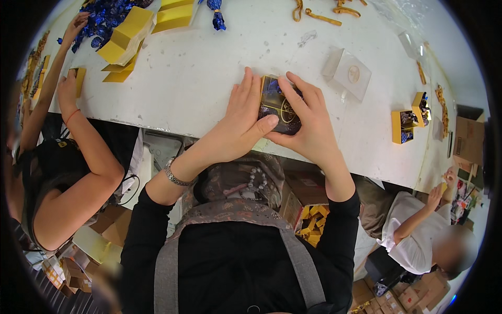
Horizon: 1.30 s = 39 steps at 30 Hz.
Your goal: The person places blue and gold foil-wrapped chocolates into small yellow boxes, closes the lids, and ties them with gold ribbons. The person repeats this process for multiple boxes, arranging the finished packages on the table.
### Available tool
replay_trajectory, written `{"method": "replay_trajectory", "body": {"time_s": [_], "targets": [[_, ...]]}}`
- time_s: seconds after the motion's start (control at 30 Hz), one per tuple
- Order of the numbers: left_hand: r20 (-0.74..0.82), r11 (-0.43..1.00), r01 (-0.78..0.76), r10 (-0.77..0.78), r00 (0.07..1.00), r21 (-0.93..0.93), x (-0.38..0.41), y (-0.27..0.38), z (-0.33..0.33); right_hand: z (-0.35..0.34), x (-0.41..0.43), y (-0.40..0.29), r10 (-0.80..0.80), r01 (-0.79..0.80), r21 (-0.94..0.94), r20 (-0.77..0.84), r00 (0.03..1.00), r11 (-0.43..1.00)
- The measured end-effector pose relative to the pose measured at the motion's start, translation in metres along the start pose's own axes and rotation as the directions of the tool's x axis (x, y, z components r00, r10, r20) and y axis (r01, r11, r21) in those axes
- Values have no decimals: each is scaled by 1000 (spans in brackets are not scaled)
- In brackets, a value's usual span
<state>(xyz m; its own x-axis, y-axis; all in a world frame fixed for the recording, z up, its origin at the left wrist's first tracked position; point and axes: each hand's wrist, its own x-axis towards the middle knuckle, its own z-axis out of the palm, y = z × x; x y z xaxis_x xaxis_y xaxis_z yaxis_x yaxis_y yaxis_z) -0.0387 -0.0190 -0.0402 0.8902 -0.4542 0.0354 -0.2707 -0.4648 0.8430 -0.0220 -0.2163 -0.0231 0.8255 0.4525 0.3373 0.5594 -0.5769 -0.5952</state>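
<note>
A small gift box [270,100] with a clear plastic cover, gold edges and a gold oval emblem is on the white table in front of me. Dark and blue foil shows through its cover. My left hand [248,112] lies flat along its left side, with the thumb over the near edge. Curved around the right side, my right hand [308,106] has its fingers on the top and its thumb at the near edge. Between them the two hands hold the box. Part of the emblem and the right side are hidden by my right fingers.
Right of the box stands an empty clear plastic cover [349,74]. Gold boxes with wrapped sweets [403,127] are farther right. Folded gold cartons [127,37] and a blue foil-wrapped heap [104,23] lie at left, near a co-worker's hand [68,90]. Gold ribbons [323,17] lie at the back.
</note>
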Motion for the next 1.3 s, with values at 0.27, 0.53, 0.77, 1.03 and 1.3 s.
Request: {"method": "replay_trajectory", "body": {"time_s": [0.27,0.53,0.77,1.03,1.3], "targets": [[-88,951,72,-103,991,-302,-1,13,7,0,8,-10,2,-5,61,43,999,998],[-103,970,158,-179,978,-184,-7,22,6,6,7,-9,-18,18,55,-1,1000,998],[-58,976,133,-125,990,172,-9,15,2,6,4,-6,-15,14,80,15,1000,997],[-196,960,178,-136,971,217,-14,26,-5,8,5,-6,-12,12,79,3,1000,997],[-168,963,240,-258,951,-122,-22,35,-19,9,4,-7,5,-6,53,9,1000,999]]}}
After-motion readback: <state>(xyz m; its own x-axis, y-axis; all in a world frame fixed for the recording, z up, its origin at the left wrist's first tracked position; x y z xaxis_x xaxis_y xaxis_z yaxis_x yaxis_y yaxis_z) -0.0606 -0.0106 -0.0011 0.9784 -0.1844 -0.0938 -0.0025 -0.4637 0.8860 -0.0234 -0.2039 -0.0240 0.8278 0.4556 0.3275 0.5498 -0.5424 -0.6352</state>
